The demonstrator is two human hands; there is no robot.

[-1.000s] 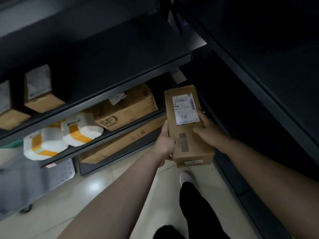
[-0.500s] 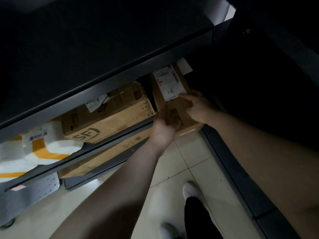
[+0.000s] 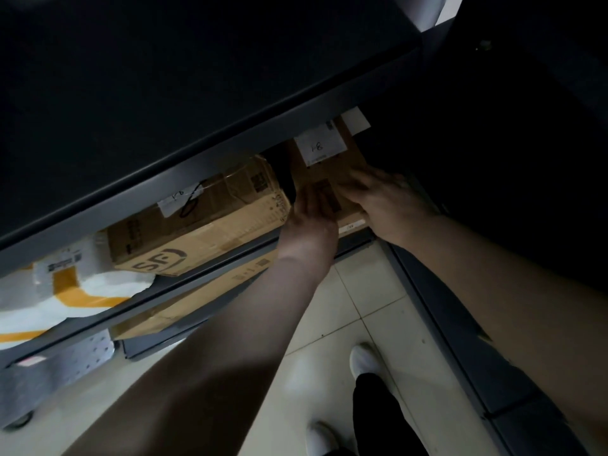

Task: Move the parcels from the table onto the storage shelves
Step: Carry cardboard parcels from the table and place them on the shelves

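Observation:
A long brown cardboard parcel (image 3: 329, 166) with a white label marked "18" lies on the middle shelf (image 3: 230, 261), at its right end, partly under the shelf board above. My left hand (image 3: 312, 215) presses against the parcel's left side and near end. My right hand (image 3: 385, 202) lies on its top and right edge. Both hands grip the parcel. A larger brown box with an SF logo (image 3: 197, 225) sits just to its left on the same shelf, with a dark gap between them.
White parcels with orange tape (image 3: 65, 291) lie at the shelf's left end. A flat brown carton (image 3: 197, 311) rests on the lowest shelf. A dark shelf board (image 3: 197, 93) overhangs above. Another dark rack (image 3: 493, 357) stands to the right. Tiled floor (image 3: 329, 324) and my white shoes (image 3: 362, 360) are below.
The parcel has gone from held in the aisle to resting deeper on the middle shelf. Both hands moved forward with it, and my view has dropped closer to the shelf.

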